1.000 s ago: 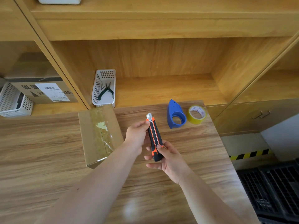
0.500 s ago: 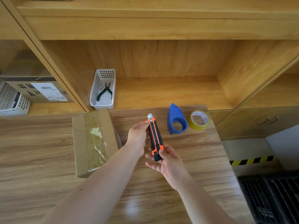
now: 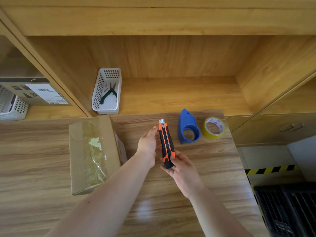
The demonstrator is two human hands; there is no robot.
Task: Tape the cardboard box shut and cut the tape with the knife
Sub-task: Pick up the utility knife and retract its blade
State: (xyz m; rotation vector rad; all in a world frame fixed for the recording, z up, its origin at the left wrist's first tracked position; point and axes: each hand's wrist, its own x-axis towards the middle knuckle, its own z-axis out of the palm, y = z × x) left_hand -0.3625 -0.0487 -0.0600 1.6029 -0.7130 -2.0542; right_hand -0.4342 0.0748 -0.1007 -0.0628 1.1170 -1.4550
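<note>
Nearest, over the middle of the worktop [image 3: 196,202], an orange and black knife [image 3: 166,144] is held between both hands. The grip of the right hand [image 3: 183,170] is closed around the butt of the handle, the thumb laid on the orange end. The left hand [image 3: 148,144] is set against the upper part of the handle, its grip pinched near the slider. A short stub of blade is seen at the far tip; whether it is being pushed out or drawn in cannot be told.

To the left, the cardboard box [image 3: 92,154] lies flat on the worktop with its flaps closed. A strip of clear tape is seen running along its top seam, wrinkled near the middle. The sealing is judged largely done, so either one last cut or only the putting away of the knife is left.

Farther right stand a blue tape dispenser [image 3: 188,129] and a yellowish tape roll [image 3: 214,128]; printing on the core is too small to be read.

On the far shelf a white basket [image 3: 107,93] holding pliers [image 3: 108,94] is seen. At far left another carton [image 3: 34,91] carries a white label with a barcode; the writing is illegible.
</note>
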